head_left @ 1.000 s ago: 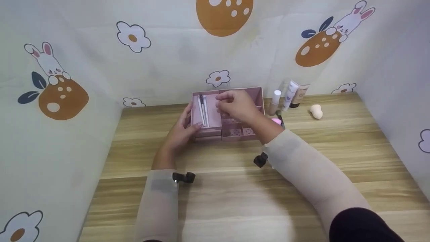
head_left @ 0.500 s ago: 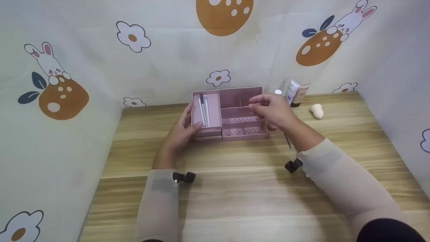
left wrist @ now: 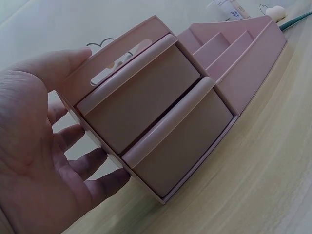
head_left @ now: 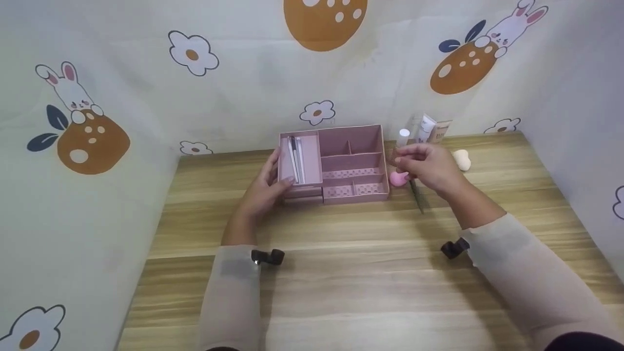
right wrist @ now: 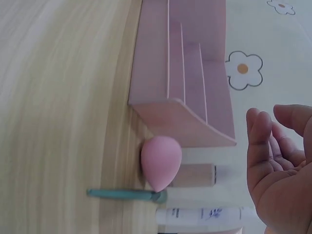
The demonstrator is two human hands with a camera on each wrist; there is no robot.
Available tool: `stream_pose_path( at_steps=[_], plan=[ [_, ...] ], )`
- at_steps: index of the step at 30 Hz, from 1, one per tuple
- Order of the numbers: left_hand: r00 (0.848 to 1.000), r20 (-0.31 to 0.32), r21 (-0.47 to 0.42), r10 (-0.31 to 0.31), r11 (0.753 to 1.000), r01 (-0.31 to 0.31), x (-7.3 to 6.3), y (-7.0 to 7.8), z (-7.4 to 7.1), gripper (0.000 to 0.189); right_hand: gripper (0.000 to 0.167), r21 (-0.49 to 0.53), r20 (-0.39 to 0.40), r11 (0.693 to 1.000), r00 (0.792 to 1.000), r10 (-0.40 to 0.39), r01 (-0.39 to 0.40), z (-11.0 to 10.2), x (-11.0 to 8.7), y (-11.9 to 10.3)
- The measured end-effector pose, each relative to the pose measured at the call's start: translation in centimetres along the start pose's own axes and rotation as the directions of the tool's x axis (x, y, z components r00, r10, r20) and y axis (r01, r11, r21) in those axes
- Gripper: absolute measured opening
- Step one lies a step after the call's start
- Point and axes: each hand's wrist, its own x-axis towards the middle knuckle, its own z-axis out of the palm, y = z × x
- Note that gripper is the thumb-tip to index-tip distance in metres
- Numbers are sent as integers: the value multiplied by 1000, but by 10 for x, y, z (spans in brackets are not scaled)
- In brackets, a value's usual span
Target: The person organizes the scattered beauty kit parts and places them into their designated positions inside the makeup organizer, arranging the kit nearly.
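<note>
A pink desktop organizer [head_left: 358,198] stands near the back wall, with two drawers [left wrist: 141,92] at its left front. My left hand [head_left: 262,195] grips its left side, thumb at the top front edge and fingers along the side wall. A few slim pen-like sticks [head_left: 296,161] lie in its top left tray. My right hand [head_left: 431,168] hovers right of the organizer, fingers loosely bent and nothing between them. Below its fingertips sit a pink teardrop makeup sponge [right wrist: 161,163] and a green-handled makeup brush [right wrist: 122,194].
Behind the right hand stand a white-capped bottle [head_left: 403,136], a white tube [head_left: 427,127] and a beige tube [head_left: 441,129]. A pale, gourd-shaped sponge [head_left: 462,160] lies farther right. Patterned cloth walls [head_left: 243,97] enclose the wooden table [head_left: 341,273].
My right hand has moved right, from over the organizer's tray to above the pink sponge and brush, uncovering the compartments. My left hand has stayed on the organizer.
</note>
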Motion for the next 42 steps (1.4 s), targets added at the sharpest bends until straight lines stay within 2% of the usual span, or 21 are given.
stream_pose_path(
  at_steps=[5, 8, 16, 21, 27, 34, 42],
  plan=[
    [1000, -8, 29, 3, 1000, -3, 0, 1, 1, 93, 36, 2, -5, 1000, 1000, 23, -23, -11, -2, 14],
    [1000, -4, 16, 8, 1000, -8, 0, 0, 1, 93, 38, -8, -7, 999, 999, 48, -48, -16, -2, 24],
    [1000, 4, -3, 23, 1000, -23, 2, -3, 1, 94, 45, -160, -41, 980, 993, 114, -119, -25, 1, 46],
    [1000, 1, 14, 24, 1000, -24, 2, -3, 1, 94, 48, -194, -22, 968, 987, 157, -158, -29, 4, 57],
    [1000, -11, 29, 3, 1000, -3, 2, -2, 1, 93, 51, -198, -3, 967, 986, 164, -162, -30, 6, 67],
    [1000, -1, 18, -9, 1000, 9, 1, 0, 1, 94, 54, -189, 36, 958, 973, 227, -216, -28, 9, 76],
    [1000, 7, 9, -18, 1000, 18, 1, -1, -1, 91, 58, -274, 30, 935, 970, 241, -224, -26, 10, 75]
  ],
)
